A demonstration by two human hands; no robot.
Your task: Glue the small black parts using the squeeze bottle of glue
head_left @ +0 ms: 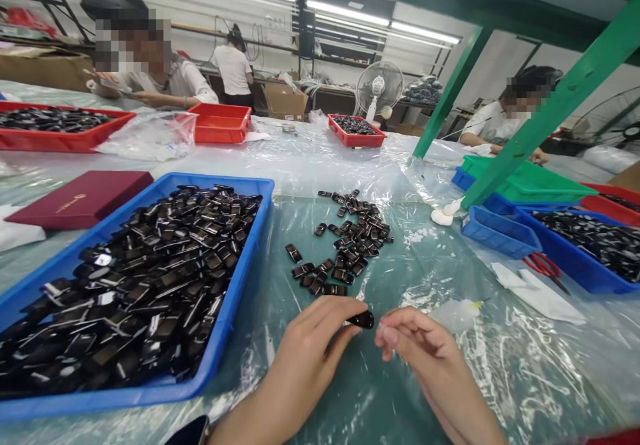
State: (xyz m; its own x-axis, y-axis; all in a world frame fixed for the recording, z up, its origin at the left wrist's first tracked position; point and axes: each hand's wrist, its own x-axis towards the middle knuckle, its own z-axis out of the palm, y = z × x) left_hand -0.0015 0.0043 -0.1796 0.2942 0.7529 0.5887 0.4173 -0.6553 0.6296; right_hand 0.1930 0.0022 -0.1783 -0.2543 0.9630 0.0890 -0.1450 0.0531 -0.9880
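Note:
Between the thumb and fingers of my left hand [313, 338] is a small glossy black plastic piece [364, 319], its rounded end pointing right. My right hand [417, 341] is just right of that piece, apart from it, thumb and fingertips pressed together. Whatever the right fingertips pinch is too small to make out. Beyond my hands lies a loose pile of similar black pieces [353, 241] on the plastic-covered green table. To the left, a blue tray [227, 311] is heaped with more of them.
A maroon box [83, 198] sits behind the blue tray. Small white bits [423, 235] lie right of the pile. Red-handled scissors [543, 265], small blue bins [500, 231] and a green tray [525, 179] are at right, beside a green post [550, 115]. Co-workers sit across the table.

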